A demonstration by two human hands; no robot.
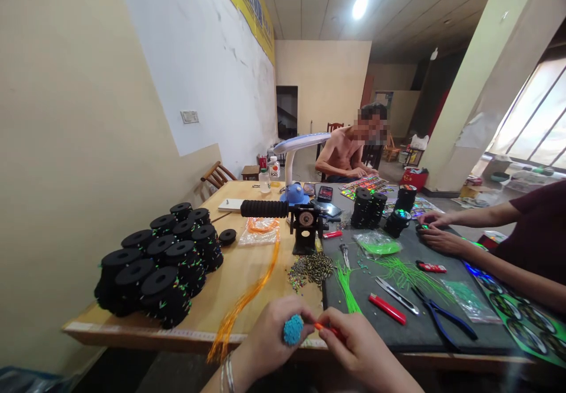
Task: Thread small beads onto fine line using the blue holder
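Note:
A round, bumpy turquoise cluster (293, 329) shows in my left hand (270, 333), whose fingers curl around it. Whether it is a bundle of small tubes or a ball of beads I cannot tell. My right hand (351, 341) pinches a thin orange piece (319, 326) whose tip reaches the left fingertips. Both hands are at the table's front edge. Beyond them lie a pile of small metallic pieces (315, 269) and a fan of green strands (348, 290). Long orange strands (247, 301) trail beside my left hand.
Stacked black spools (161, 281) fill the table's left. A winding device (305, 228) and a blue lamp (294, 192) stand centrally. Scissors (397, 295), a red lighter (387, 309) and pliers (442, 316) lie right. A co-worker's hands (437, 233) work at right; another person (349, 151) sits behind.

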